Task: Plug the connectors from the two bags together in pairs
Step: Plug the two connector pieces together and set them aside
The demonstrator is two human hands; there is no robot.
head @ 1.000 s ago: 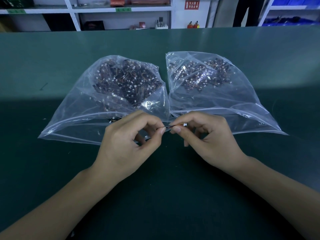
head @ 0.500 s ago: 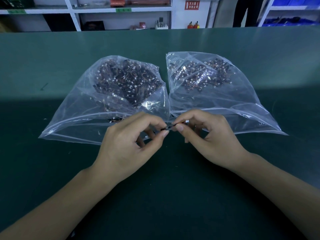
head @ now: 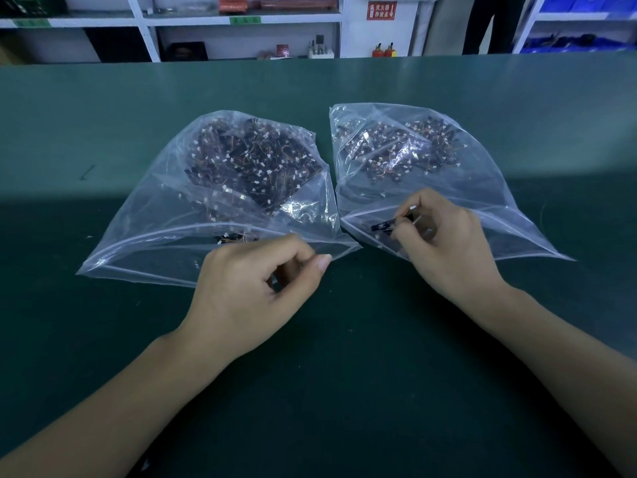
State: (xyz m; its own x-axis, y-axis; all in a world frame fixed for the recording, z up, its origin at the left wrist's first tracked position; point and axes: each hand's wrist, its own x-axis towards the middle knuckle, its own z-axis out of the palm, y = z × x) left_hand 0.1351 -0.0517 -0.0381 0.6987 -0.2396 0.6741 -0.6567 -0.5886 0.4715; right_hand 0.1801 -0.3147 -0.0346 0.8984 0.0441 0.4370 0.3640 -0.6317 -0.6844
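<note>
Since a moment ago, hands parted: right hand (head: 448, 243) moved toward 1 o'clock, its grip pinching a dark connector (head: 384, 225) at the right bag (head: 482, 188) mouth. Left hand (head: 255, 291), fingers curled, holds nothing visible, touching the left bag (head: 144, 215) on the worktop (head: 103, 108).

Dim, bluish cast overall. Dark green matte worktop (head: 103, 108) brighter across upper part of frame; lower half in broad shadow, edge running left-right mid-frame. White glare specks on two clear plastic bags (head: 303, 215). Wide-angle bowing at edges; forearms stretched at lower corners. White shelving (head: 144, 25) at top slightly soft.
</note>
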